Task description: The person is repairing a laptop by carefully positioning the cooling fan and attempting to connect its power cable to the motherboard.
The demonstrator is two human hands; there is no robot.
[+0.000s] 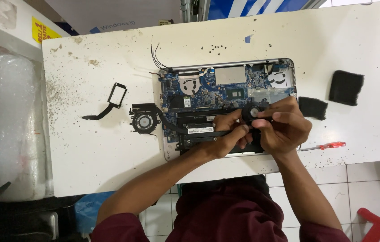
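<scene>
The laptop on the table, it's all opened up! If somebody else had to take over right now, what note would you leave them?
Left hand: fingers on the long black heat pipe, over the opened laptop.
Right hand: pinching the small round black fan.
Done: bottom cover off, board bare; the fan at the pipe's other end hangs out over the white table.
Nearby: red screwdriver, two black pads, loose black bracket.
Left: cannot tell what is still fastened.

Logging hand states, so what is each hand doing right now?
Left hand: fingers closed on the black fan assembly.
Right hand: fingers closed on the same fan assembly.
</scene>
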